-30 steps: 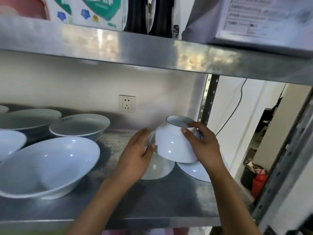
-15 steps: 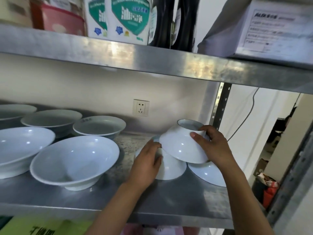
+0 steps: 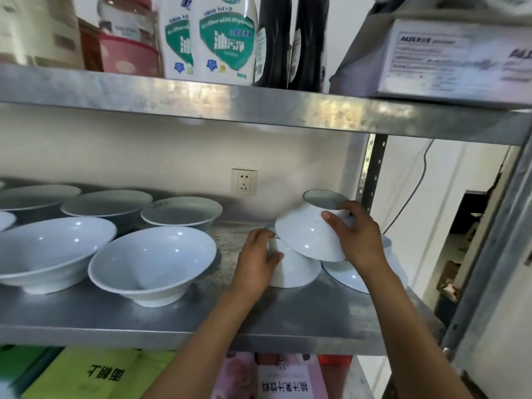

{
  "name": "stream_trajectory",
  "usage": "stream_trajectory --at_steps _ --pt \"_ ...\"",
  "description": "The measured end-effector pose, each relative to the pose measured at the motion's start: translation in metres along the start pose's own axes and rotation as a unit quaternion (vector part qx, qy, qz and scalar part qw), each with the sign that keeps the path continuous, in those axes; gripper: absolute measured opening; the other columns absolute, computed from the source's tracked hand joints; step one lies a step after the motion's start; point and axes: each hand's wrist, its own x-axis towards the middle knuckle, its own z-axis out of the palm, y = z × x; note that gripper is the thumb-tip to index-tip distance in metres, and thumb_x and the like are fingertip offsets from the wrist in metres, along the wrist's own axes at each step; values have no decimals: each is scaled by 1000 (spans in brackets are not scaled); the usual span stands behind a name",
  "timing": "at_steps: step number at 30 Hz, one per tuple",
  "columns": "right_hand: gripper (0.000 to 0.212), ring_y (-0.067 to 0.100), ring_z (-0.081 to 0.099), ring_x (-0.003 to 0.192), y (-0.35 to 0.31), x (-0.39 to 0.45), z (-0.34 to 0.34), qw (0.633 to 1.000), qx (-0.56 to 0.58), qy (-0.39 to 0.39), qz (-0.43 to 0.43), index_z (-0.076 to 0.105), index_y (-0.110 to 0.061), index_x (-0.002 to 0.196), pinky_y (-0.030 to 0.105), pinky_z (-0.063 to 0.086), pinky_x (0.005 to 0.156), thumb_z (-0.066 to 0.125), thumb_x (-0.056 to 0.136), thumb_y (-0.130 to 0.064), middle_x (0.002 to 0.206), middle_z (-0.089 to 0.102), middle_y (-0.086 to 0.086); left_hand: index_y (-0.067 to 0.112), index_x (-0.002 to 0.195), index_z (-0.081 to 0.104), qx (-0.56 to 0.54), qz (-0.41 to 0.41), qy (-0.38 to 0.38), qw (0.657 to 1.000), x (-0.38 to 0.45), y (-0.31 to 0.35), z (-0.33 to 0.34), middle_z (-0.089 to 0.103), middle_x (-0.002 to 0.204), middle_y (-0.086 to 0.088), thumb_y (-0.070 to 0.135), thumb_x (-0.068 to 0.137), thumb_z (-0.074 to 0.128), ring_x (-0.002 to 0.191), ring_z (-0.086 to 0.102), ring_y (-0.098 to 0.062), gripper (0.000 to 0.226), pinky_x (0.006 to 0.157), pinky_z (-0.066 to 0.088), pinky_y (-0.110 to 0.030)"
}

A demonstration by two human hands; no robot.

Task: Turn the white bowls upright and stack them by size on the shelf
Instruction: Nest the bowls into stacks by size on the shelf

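Note:
On the right of the steel shelf (image 3: 288, 315), my right hand (image 3: 357, 237) grips an upside-down white bowl (image 3: 308, 231), tilted, its foot ring toward the wall. It leans over a second upside-down bowl (image 3: 296, 269) standing on the shelf, which my left hand (image 3: 256, 260) holds by its left side. A third small bowl (image 3: 351, 275) lies behind my right wrist, mostly hidden. To the left stand several larger white bowls upright, the nearest one (image 3: 152, 263) beside my left hand, another (image 3: 51, 254) further left.
More upright bowls (image 3: 181, 211) line the back wall below a wall socket (image 3: 244, 182). The shelf above (image 3: 259, 108) carries detergent bottles (image 3: 227, 38) and a cardboard box (image 3: 454, 53). A perforated upright post (image 3: 371, 174) bounds the shelf on the right. Packages lie on the shelf below.
The tilted bowl in my right hand has lowered slightly and leans flatter over the bowl beneath. My left hand has slid from the lifted bowl onto the lower one. The view has tilted upward.

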Motion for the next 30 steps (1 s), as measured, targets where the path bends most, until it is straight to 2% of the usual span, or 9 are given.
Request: stream_trajectory --at_steps 2,6,11,14,17,20,22,26,30 --pt "23 11 51 95 -5 -1 -5 1000 15 23 -2 56 -27 101 22 34 80 69 86 -40 90 54 -26 15 119 57 0 -2 2 1000 1 0 2 50 129 -1 17 82 72 113 53 -18 40 90 30 -11" --pt "29 14 53 91 -14 -4 -10 998 36 54 8 60 -22 105 24 37 74 69 86 -41 86 55 -19 16 122 56 2 -7 3 1000 4 0 3 49 131 -1 18 83 71 116 52 -19 42 91 31 -13" --pt "24 2 54 81 -16 -13 -10 996 62 59 5 62 -23 100 4 37 65 70 86 -40 84 57 -13 17 119 58 10 1 24 1000 5 7 0 56 125 0 25 86 66 113 54 -19 35 92 40 -25" --pt "24 -2 54 81 -18 -18 -4 996 74 51 1 61 -24 98 11 39 68 72 84 -39 85 58 -14 19 117 58 -28 18 53 998 -2 20 -8 58 120 6 22 91 58 109 52 -9 26 88 37 -17" --pt "23 -6 54 74 -21 -23 1 992 103 73 7 61 -21 98 14 41 67 72 84 -37 79 57 -13 23 104 61 -149 -35 70 986 -9 36 -19 62 109 10 16 96 50 99 56 -4 15 80 40 -6" --pt "27 -4 54 69 -23 -26 8 983 143 114 27 63 -17 94 13 42 68 72 84 -40 75 57 -10 16 99 63 -349 -131 37 927 -17 56 -35 65 102 -2 13 98 49 96 65 -19 15 76 59 -32" --pt "33 4 55 67 -24 -29 14 974 184 125 49 62 -12 86 22 45 70 71 84 -44 73 60 -4 10 104 62 -412 -155 15 898 -23 68 -46 64 104 -9 17 99 50 95 66 -23 15 68 61 -40" --pt "50 21 64 79 -32 -29 21 941 298 90 131 56 -3 78 40 57 76 66 86 -51 79 63 9 10 100 61 -422 -180 21 888 -28 75 -54 62 107 -13 21 98 51 97 65 -25 15 70 61 -40" --pt "41 29 73 86 -44 -32 20 887 406 16 220 64 -12 95 45 61 71 58 90 -52 95 72 15 21 104 62 -334 -174 30 926 -27 63 -56 62 111 -1 23 94 57 105 61 -16 11 84 57 -34"
